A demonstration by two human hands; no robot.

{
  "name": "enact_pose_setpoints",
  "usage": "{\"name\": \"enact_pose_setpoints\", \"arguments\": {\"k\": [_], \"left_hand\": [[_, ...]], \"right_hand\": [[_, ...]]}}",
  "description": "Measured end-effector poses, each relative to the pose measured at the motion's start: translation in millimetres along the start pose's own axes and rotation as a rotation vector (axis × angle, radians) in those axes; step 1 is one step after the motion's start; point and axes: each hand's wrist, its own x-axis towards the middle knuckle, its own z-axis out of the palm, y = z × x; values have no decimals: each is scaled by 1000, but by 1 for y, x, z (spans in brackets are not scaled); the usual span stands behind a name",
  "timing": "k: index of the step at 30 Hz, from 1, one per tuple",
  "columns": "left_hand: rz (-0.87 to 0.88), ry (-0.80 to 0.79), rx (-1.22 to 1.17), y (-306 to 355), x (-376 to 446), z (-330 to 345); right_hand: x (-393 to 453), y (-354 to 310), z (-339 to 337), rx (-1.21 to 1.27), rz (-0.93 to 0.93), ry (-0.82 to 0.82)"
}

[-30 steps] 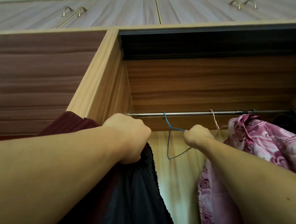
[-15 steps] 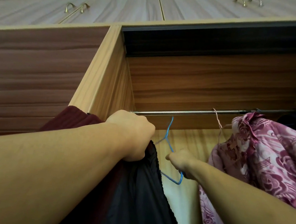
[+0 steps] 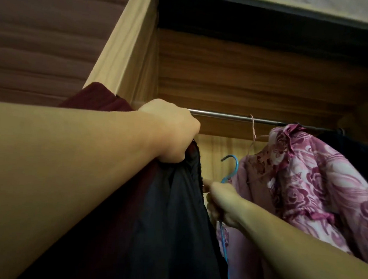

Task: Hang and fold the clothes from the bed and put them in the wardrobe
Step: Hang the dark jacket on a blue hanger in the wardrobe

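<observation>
Partly hidden, the right hand (image 3: pixel 224 201) grips a blue hanger (image 3: pixel 232 166); the left hand (image 3: pixel 170 133) clutches a black garment (image 3: pixel 170 228)

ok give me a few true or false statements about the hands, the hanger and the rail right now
1. The blue hanger hooks over the rail. False: its hook is below the rail, free of it.
2. The left hand grips dark cloth. True.
3. The right hand holds the blue hanger. True.
4. The pink floral garment lies folded on a shelf. False: it hangs at the rail, right of the hands.
5. Both hands are empty. False: each grips something.
</observation>
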Motion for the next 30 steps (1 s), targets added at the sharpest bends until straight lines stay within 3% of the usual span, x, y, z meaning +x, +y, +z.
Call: {"name": "enact_pose_setpoints", "arguments": {"k": [7, 13, 16, 18, 21, 23, 30], "left_hand": [[99, 216, -298, 21, -36, -8], [249, 312, -682, 46, -112, -23], [291, 343, -807, 43, -140, -37], [292, 352, -883, 34, -154, -52], [303, 393, -968, 18, -174, -81], [316, 422, -989, 8, -190, -98], [342, 433, -1177, 4, -273, -153]], "right_hand": [[-149, -7, -31, -240, -61, 218], [-317, -6, -24, -327, 183, 327], [-365, -23, -21, -356, 219, 412], [-396, -37, -11, -335, 241, 386], [-435, -57, 6, -322, 218, 384], [-459, -75, 15, -368, 180, 483], [-571, -152, -3, -772, 65, 760]]}}
